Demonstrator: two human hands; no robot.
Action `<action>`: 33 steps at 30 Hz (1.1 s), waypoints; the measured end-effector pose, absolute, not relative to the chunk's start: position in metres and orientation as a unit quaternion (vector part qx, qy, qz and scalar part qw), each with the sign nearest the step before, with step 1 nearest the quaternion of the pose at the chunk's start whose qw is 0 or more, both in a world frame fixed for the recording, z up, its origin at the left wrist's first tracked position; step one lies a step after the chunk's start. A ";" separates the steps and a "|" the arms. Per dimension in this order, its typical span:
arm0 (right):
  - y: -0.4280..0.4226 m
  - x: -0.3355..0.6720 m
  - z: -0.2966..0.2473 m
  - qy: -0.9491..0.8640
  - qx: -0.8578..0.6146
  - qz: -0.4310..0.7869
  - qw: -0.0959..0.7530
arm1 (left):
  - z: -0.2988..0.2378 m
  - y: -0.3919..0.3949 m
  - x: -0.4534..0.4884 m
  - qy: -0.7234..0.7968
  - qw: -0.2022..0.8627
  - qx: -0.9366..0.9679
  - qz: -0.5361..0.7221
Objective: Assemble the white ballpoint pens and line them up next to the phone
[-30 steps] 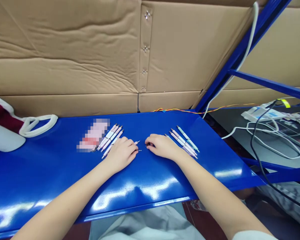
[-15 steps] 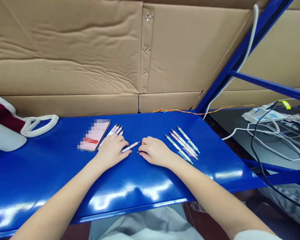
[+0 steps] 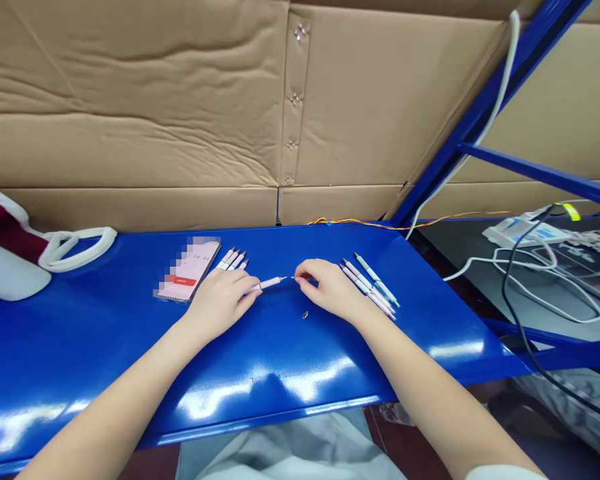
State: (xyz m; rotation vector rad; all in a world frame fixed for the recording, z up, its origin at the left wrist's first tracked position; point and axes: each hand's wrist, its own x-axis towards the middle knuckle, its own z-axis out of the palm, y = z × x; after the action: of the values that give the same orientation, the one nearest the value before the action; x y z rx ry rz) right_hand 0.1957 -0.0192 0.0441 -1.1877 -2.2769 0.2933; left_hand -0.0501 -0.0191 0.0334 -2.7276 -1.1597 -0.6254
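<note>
My left hand [image 3: 223,297] is closed around a pale pink and white pen [image 3: 271,283], which points right with its thin tip showing. Just across a narrow gap, my right hand [image 3: 323,285] pinches a tiny thin piece [image 3: 293,277], too small to name. Below my right fingers a small metallic piece [image 3: 305,315] lies on the blue table [image 3: 260,353]. Several pale pens [image 3: 233,259] lie beyond my left hand, partly covered by it. To the right of my right hand rest more pens, pink-white ones [image 3: 365,285] and a green one [image 3: 376,277].
A phone [image 3: 193,270] lies left of the pens. At the far left are a white cylinder [image 3: 10,270] and a white loop strap [image 3: 80,250]. Cardboard [image 3: 180,133] walls the back. On the right, a blue frame [image 3: 450,157] and cables [image 3: 555,293] stand over a grey surface.
My right hand has moved up and slightly right, now level with the pen's tip. The small metallic piece now shows on the table. My left hand has turned the pen a little flatter.
</note>
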 end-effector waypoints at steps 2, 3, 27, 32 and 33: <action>-0.020 0.194 0.043 -0.852 -0.433 0.107 0.276 | 0.033 -0.019 -0.050 -0.382 0.062 -0.898 -0.209; -0.020 0.193 0.042 -0.853 -0.432 0.106 0.275 | 0.033 -0.019 -0.050 -0.382 0.063 -0.898 -0.209; -0.019 0.193 0.040 -0.859 -0.418 0.118 0.270 | 0.035 -0.021 -0.049 -0.377 0.030 -0.903 -0.204; -0.022 0.187 0.038 -0.864 -0.411 0.122 0.263 | 0.032 -0.021 -0.047 -0.369 0.021 -0.909 -0.193; -0.023 0.185 0.037 -0.864 -0.411 0.125 0.262 | 0.032 -0.021 -0.047 -0.368 0.019 -0.910 -0.191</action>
State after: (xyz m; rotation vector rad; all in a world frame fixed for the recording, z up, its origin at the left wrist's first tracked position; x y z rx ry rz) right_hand 0.1850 -0.0228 0.0374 -1.1116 -2.3388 0.3382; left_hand -0.0468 -0.0210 0.0321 -2.8239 -1.1433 -0.5931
